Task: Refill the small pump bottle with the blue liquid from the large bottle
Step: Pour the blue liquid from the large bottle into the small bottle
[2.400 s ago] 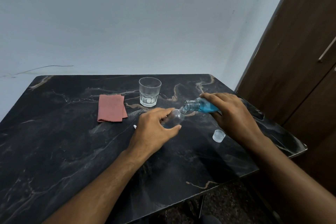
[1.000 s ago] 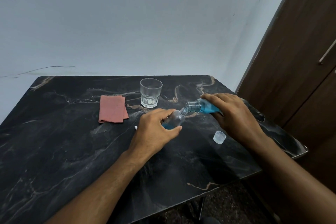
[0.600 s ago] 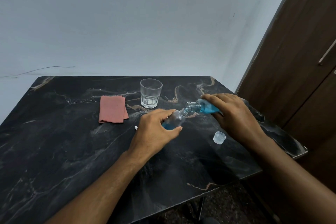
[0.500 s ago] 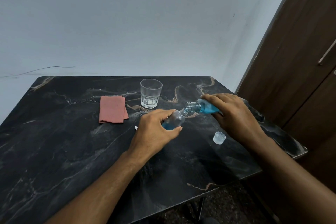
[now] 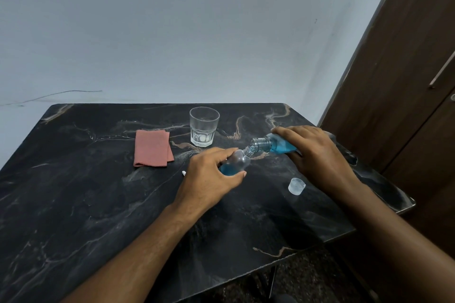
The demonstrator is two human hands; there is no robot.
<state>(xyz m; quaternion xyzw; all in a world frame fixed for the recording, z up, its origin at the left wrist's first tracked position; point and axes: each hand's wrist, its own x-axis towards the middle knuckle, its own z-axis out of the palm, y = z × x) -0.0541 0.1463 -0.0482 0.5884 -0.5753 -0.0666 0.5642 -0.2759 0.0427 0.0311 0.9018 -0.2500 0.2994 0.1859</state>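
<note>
Pouring is in progress. Left hand grips the small pump bottle over the worktop; right hand grips the large bottle, tilted neck-to-neck. Blue liquid fills only the small bottle's lower part — filling and recapping remain. Cap lies nearby. Pump head is mostly hidden — only a white tip shows behind the left hand.

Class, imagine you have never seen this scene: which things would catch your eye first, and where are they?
At the centre of the black marble-patterned table, the right hand tips a large clear bottle of blue liquid into the neck of a small clear bottle gripped by the left hand. Behind them stands an empty clear glass tumbler, with a folded pink cloth to its left.
</note>
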